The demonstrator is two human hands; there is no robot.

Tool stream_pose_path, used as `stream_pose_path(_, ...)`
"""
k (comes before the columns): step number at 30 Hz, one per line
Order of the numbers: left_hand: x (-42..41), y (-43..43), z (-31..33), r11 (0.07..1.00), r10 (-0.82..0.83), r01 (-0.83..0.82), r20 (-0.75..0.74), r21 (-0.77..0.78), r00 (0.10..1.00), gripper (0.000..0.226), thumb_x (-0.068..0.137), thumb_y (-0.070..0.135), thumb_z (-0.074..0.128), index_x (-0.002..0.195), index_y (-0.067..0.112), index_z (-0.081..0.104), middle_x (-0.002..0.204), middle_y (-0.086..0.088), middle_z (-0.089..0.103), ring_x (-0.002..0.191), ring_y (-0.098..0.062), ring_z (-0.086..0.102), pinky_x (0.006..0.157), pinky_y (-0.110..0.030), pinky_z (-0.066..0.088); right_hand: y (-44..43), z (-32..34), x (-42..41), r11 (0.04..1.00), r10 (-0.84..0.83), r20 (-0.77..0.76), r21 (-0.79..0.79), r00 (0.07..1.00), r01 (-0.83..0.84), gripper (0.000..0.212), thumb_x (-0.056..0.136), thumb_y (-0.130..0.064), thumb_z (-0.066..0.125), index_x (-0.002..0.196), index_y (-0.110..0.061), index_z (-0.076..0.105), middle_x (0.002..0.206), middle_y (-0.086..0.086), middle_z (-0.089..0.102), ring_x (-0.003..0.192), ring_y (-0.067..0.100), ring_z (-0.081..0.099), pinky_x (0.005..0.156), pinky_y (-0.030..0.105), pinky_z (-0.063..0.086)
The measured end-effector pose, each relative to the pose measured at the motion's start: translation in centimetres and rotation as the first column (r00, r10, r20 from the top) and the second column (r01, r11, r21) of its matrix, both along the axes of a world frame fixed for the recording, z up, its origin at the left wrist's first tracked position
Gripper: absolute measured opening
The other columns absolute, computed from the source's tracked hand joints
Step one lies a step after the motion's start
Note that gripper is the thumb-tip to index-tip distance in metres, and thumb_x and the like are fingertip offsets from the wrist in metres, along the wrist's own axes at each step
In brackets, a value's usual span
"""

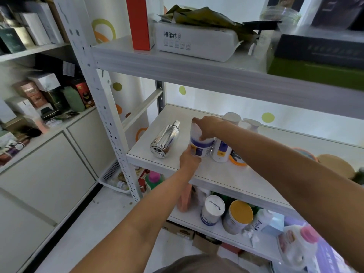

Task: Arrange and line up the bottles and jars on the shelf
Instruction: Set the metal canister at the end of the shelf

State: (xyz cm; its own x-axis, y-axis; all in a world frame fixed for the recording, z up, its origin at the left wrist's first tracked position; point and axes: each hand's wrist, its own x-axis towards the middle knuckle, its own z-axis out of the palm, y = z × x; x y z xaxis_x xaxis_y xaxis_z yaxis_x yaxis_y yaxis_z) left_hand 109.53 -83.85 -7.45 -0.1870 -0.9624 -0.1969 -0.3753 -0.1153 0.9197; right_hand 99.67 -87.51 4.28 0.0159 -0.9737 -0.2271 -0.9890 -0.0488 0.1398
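The white jar (201, 148) stands upright near the front left of the middle shelf (216, 174), with its blue label facing forward. Its wall is opaque, so the contents cannot be told. The right hand (207, 126) grips the jar's top from above, fingers curled down round it. The left hand (189, 159) holds its lower near edge with curled fingers. A silver bottle (165, 140) lies on its side to the left, apart. A white bottle (220, 152) with a yellow mark stands just right of the jar, and a pump bottle (252, 125) stands farther back. The shelving is white. On the upper shelf lies a white pack (195, 44) printed "棉柔巾". On the lower shelf stands a yellow-lidded can (240, 214).
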Motion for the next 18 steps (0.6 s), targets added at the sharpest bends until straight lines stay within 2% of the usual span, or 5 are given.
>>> stream_pose_path(4,1.3,-0.3,1.2,0.955,0.144,-0.095,0.161,-0.279,0.976,0.034,0.087,0.001,0.051,0.12,0.007,0.059,0.121,-0.012,0.061,0.112,-0.028,0.057,0.091,-0.036,0.049,-0.2,0.1,0.4,1.0,-0.019,0.003,-0.001,1.0,0.019,0.077,0.08,-0.039,0.068,0.142,-0.022,0.025,0.125,0.013,0.054,0.111,0.033,0.056,0.081,0.039,0.052)
stream_pose_path(8,3.5,-2.0,2.6,0.754,0.382,-0.13,0.269,-0.644,0.884,0.038,0.086,0.004,0.056,0.123,0.009,0.054,0.13,-0.011,0.05,0.122,-0.027,0.046,0.096,-0.035,0.045,-0.8,-0.3,1.6,0.995,0.028,0.007,-0.097,1.0,-0.027,0.076,0.081,-0.048,0.065,0.14,-0.012,0.034,0.141,0.013,0.042,0.131,0.032,0.04,0.1,0.044,0.043)
stream_pose_path(10,4.8,-3.3,2.9,0.825,0.393,-0.133,0.389,-0.549,0.834,0.053,0.086,0.023,0.063,0.133,0.011,0.043,0.139,-0.015,0.039,0.129,-0.03,0.036,0.102,-0.038,0.038,-1.3,-0.3,2.2,0.993,0.052,-0.01,-0.108,0.999,-0.053,0.076,0.083,-0.047,0.063,0.142,-0.01,0.033,0.149,0.013,0.032,0.138,0.031,0.031,0.109,0.044,0.034)
stream_pose_path(13,6.5,-4.7,2.4,0.972,0.199,-0.078,0.589,-0.224,0.783,0.091,0.077,0.048,0.07,0.144,0.008,0.021,0.148,-0.021,0.023,0.137,-0.035,0.023,0.112,-0.04,0.027,-2.4,-0.4,3.0,0.995,0.072,0.015,-0.077,0.997,-0.07,0.074,0.085,-0.04,0.063,0.144,-0.012,0.03,0.147,0.013,0.036,0.135,0.03,0.036,0.109,0.044,0.033)
stream_pose_path(18,7.6,-6.4,1.8,0.984,0.162,-0.079,0.624,-0.159,0.764,0.097,0.072,0.035,0.076,0.142,0.005,0.016,0.146,-0.022,0.025,0.135,-0.037,0.028,0.112,-0.042,0.03,-3.8,-0.8,3.7,0.996,0.083,0.006,-0.038,0.997,-0.082,0.078,0.083,-0.034,0.067,0.146,-0.016,0.026,0.145,0.012,0.041,0.132,0.031,0.041,0.107,0.044,0.034)
